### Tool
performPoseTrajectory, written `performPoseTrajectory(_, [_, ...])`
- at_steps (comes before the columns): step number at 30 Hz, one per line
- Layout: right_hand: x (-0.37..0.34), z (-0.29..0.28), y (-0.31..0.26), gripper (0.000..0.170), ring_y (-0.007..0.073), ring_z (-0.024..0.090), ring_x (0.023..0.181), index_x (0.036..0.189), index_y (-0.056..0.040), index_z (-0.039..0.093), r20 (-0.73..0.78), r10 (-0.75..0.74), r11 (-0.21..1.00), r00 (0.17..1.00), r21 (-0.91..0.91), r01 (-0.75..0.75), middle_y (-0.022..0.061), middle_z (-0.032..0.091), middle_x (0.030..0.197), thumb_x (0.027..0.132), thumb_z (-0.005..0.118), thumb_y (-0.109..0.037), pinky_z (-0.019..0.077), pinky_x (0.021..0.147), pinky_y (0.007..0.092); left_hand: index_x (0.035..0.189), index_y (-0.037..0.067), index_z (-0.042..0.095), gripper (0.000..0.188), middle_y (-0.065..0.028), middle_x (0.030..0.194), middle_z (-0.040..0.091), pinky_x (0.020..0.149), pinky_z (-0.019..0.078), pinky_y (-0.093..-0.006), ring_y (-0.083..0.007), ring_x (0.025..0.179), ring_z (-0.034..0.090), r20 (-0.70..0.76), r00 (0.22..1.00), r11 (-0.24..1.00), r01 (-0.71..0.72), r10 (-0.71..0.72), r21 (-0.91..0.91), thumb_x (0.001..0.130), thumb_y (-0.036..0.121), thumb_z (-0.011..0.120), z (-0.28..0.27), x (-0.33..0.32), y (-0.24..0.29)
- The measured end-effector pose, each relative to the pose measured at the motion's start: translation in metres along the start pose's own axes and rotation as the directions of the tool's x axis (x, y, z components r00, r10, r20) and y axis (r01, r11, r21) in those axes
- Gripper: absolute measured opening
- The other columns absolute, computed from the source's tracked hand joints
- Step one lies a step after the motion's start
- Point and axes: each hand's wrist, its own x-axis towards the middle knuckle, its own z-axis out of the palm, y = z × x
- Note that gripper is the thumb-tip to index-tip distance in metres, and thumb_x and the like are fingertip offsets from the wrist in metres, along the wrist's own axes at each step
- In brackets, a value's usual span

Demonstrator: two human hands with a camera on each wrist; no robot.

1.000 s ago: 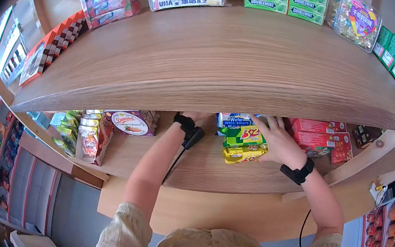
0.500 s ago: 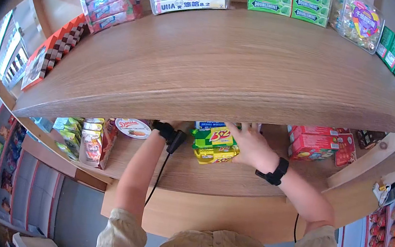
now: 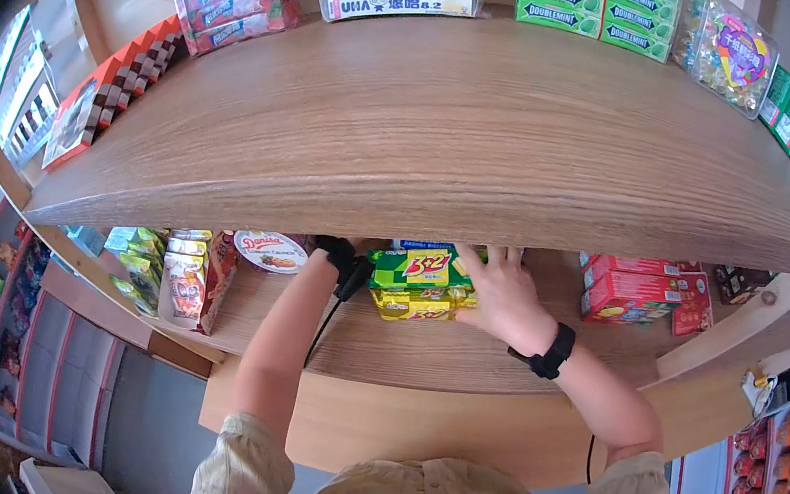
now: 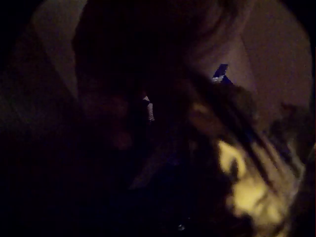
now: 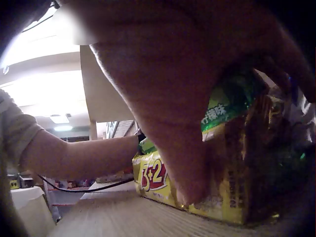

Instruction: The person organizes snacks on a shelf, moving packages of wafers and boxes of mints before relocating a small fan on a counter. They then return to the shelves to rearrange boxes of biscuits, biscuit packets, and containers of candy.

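On the lower shelf, a green 3+2 biscuit pack lies above a yellow 3+2 biscuit pack. Behind them shows a sliver of a blue biscuit pack. My right hand grips the right end of these packs, thumb low against the yellow one and fingers over the back. The right wrist view shows the thumb pressed to the yellow wrapper. Close to their left end, my left hand reaches under the upper shelf, mostly hidden. Its wrist view is too dark to tell what it holds.
The upper shelf edge overhangs both hands. Left of them stand an oval-labelled Danisa box and an open carton of snack packets. Red boxes stand to the right. A black cable trails from the left wrist.
My right hand and the biscuit packs have slid left along the shelf, away from the red boxes. The left hand has shifted slightly left, nearer the Danisa box.
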Motion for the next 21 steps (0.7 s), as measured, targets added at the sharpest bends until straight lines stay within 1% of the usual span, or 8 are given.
performPoseTrajectory(3, [-0.002, -0.006, 0.002, 0.095, 0.046, 0.041, 0.115, 0.135, -0.0118, 0.039, 0.04, 0.052, 0.998, 0.998, -0.025, -0.051, 0.0237, 0.045, 0.119, 0.054, 0.086, -0.031, 0.0441, 0.092, 0.0528, 0.117, 0.003, 0.058, 0.033, -0.0189, 0.125, 0.055, 0.097, 0.0402, -0.0376, -0.0322, 0.114, 0.052, 0.001, 1.0, 1.0, 0.002, -0.002, 0.0, 0.089, 0.02, 0.056, 0.01, 0.02, 0.016])
performPoseTrajectory(9, [0.001, -0.003, -0.001, 0.098, 0.0471, 0.038, 0.118, 0.136, -0.0113, 0.039, 0.044, 0.065, 0.998, 0.997, -0.024, -0.064, 0.0255, 0.04, 0.124, 0.052, 0.086, -0.031, 0.0427, 0.094, 0.0535, 0.117, 0.002, 0.058, 0.033, -0.0192, 0.125, 0.055, 0.097, 0.0402, -0.0378, -0.0325, 0.114, 0.052, 0.002, 1.0, 0.999, 0.027, -0.027, 0.027, 0.089, 0.02, 0.055, -0.005, 0.019, 0.013])
performPoseTrajectory(11, [0.003, -0.005, -0.004, 0.099, 0.0505, 0.033, 0.122, 0.136, -0.0097, 0.038, 0.088, 0.086, 0.996, 0.992, 0.026, -0.089, 0.0281, 0.037, 0.127, 0.052, 0.087, -0.029, 0.0414, 0.096, 0.053, 0.117, 0.002, 0.058, 0.033, -0.0193, 0.125, 0.055, 0.097, 0.0403, -0.0379, -0.0325, 0.114, 0.052, 0.005, 0.999, 0.999, 0.037, -0.037, 0.036, 0.089, 0.02, 0.055, -0.011, 0.007, 0.011])
performPoseTrajectory(12, [0.005, -0.003, -0.004, 0.099, 0.0505, 0.033, 0.122, 0.136, -0.0097, 0.038, 0.089, 0.086, 0.996, 0.992, 0.029, -0.089, 0.0281, 0.037, 0.127, 0.052, 0.087, -0.029, 0.0414, 0.096, 0.053, 0.117, 0.002, 0.058, 0.033, -0.0193, 0.125, 0.055, 0.097, 0.0403, -0.038, -0.0326, 0.114, 0.052, 0.007, 0.999, 0.998, 0.041, -0.041, 0.04, 0.089, 0.02, 0.055, -0.011, 0.008, 0.012])
performPoseTrajectory(14, [0.009, 0.005, -0.002, 0.104, 0.0523, 0.036, 0.12, 0.137, -0.0078, 0.034, 0.017, 0.008, 0.993, 1.0, 0.117, -0.01, 0.0284, 0.035, 0.13, 0.05, 0.087, -0.025, 0.0439, 0.095, 0.0511, 0.117, 0.002, 0.058, 0.033, -0.0194, 0.125, 0.055, 0.096, 0.0403, -0.0381, -0.0327, 0.114, 0.052, 0.01, 0.999, 0.998, 0.049, -0.049, 0.049, 0.089, 0.02, 0.055, -0.017, -0.011, 0.009])
performPoseTrajectory(15, [0.011, 0.007, -0.003, 0.104, 0.0523, 0.036, 0.12, 0.137, -0.0078, 0.034, 0.016, 0.007, 0.993, 1.0, 0.118, -0.008, 0.0284, 0.035, 0.13, 0.05, 0.087, -0.025, 0.0439, 0.095, 0.0511, 0.117, 0.002, 0.058, 0.033, -0.0194, 0.125, 0.055, 0.096, 0.0403, -0.0381, -0.0327, 0.114, 0.052, 0.009, 0.999, 0.997, 0.053, -0.054, 0.053, 0.089, 0.02, 0.055, -0.019, -0.011, 0.009])
performPoseTrajectory(17, [0.015, 0.011, -0.005, 0.103, 0.0516, 0.037, 0.121, 0.137, -0.0059, 0.034, -0.03, -0.016, 0.991, 0.999, 0.133, 0.02, 0.0307, 0.032, 0.132, 0.051, 0.087, -0.022, 0.0437, 0.096, 0.0476, 0.117, 0.002, 0.058, 0.033, -0.0195, 0.125, 0.055, 0.096, 0.0403, -0.0382, -0.0328, 0.114, 0.053, 0.009, 0.998, 0.996, 0.062, -0.063, 0.063, 0.09, 0.02, 0.055, -0.02, -0.005, 0.012])
performPoseTrajectory(21, [0.018, 0.017, -0.008, 0.103, 0.0517, 0.035, 0.122, 0.139, -0.0081, 0.032, -0.032, 0.01, 0.989, 0.999, 0.145, -0.006, 0.0311, 0.028, 0.137, 0.053, 0.086, -0.024, 0.0429, 0.097, 0.0494, 0.117, 0.002, 0.057, 0.033, -0.0197, 0.126, 0.055, 0.096, 0.0403, -0.0384, -0.033, 0.114, 0.053, 0.001, 0.997, 0.994, 0.079, -0.079, 0.078, 0.09, 0.019, 0.054, -0.029, -0.003, 0.017])
